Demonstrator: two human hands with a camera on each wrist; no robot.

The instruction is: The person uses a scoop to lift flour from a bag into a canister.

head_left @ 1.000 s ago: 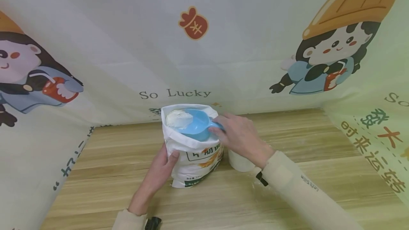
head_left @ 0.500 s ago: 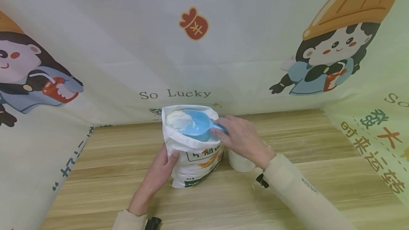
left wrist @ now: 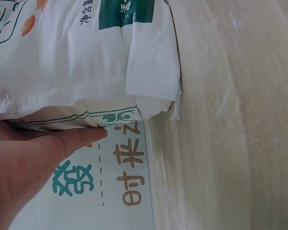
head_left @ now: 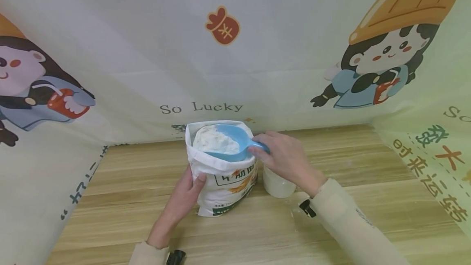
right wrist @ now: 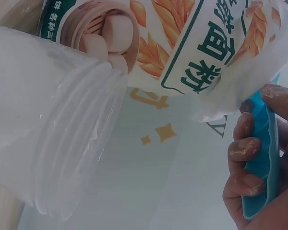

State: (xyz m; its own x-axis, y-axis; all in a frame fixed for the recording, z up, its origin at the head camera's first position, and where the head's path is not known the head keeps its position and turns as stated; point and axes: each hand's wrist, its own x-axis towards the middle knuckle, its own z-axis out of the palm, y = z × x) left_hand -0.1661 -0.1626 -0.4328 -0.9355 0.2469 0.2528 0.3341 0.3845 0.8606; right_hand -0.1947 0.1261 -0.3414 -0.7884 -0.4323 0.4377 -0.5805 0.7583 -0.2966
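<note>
A white flour bag (head_left: 224, 191) stands upright on the table with its mouth unfolded. My left hand (head_left: 187, 191) holds its left side, thumb on the front; in the left wrist view that hand (left wrist: 33, 163) lies along the bag's lower side. My right hand (head_left: 285, 156) grips the handle of a blue scoop (head_left: 241, 136), which sits within the bag's mouth. White flour (head_left: 217, 141) lies in the scoop's bowl. Flour dusts the fingertips (right wrist: 247, 147) curled round the handle. Right of the bag stands a translucent plastic jar (head_left: 278, 183), partly hidden beneath my right hand.
The wood-grain table (head_left: 128, 183) extends to both sides of the bag. Printed cloth (head_left: 279, 44) with cartoon figures walls the back and sides. Seen from the right wrist, the jar's threaded neck (right wrist: 81, 129) is close to the bag.
My right hand has drawn the scoop slightly right and back toward the jar. More flour now covers its bowl. My left hand and the bag stay in place.
</note>
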